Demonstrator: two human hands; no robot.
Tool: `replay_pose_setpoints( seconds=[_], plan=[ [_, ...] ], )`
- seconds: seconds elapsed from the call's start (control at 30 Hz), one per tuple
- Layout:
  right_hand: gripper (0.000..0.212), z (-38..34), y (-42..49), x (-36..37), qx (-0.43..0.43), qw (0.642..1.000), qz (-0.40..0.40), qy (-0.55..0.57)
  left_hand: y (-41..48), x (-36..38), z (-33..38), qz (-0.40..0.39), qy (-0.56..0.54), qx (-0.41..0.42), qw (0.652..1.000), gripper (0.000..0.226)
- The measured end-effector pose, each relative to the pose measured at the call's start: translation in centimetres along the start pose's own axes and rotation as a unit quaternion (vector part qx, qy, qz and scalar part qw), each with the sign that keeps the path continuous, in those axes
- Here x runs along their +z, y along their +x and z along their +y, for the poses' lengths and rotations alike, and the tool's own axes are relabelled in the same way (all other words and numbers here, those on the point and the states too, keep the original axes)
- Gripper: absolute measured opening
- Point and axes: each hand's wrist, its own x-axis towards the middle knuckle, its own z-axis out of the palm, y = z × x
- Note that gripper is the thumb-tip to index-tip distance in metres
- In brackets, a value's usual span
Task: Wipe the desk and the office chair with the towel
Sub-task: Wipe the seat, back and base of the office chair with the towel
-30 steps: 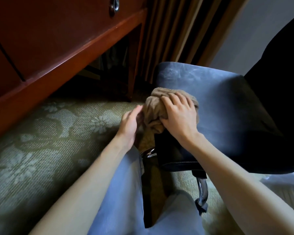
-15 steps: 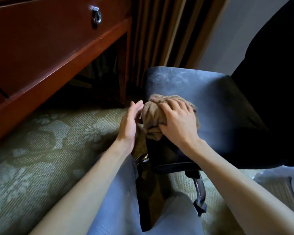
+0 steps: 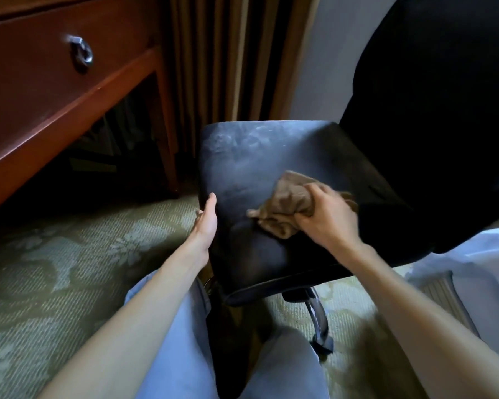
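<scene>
The right hand [image 3: 327, 217] curls tight round the towel [image 3: 285, 203], a crumpled brown terry wad pressed onto the seat of the office chair [image 3: 242, 156]. The wad's long axis runs sideways, from under the knuckles to a loose pointed corner left of that hand, aimed at the left hand [image 3: 206, 223]. The left hand lies flat, fingers straight, against the seat's rounded edge. The seat is dark, smooth and dust-smeared. Beyond the left hand stands the glossy red-brown wooden desk [image 3: 41, 96].

We see a soft, matt cloth towel [image 3: 285, 207] on the office chair [image 3: 242, 168], seemingly scuffed dull leather; at ten o'clock, the desk [image 3: 41, 96] is glossy reddish wood.
</scene>
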Motion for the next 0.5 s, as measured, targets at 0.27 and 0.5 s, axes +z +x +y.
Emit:
replay_pose_setpoints(
  seconds=[0.27,0.5],
  plan=[
    [0.046,10.4,1.0,-2.5,0.169,0.982,0.062,-0.049,1.1,0.8,0.5,0.024,-0.004,-0.015,1.0,0.139],
    [0.046,0.4,-0.3,-0.2,0.116,0.993,0.007,0.006,2.3,0.4,2.2,-0.025,-0.063,0.011,0.998,0.095]
  ],
)
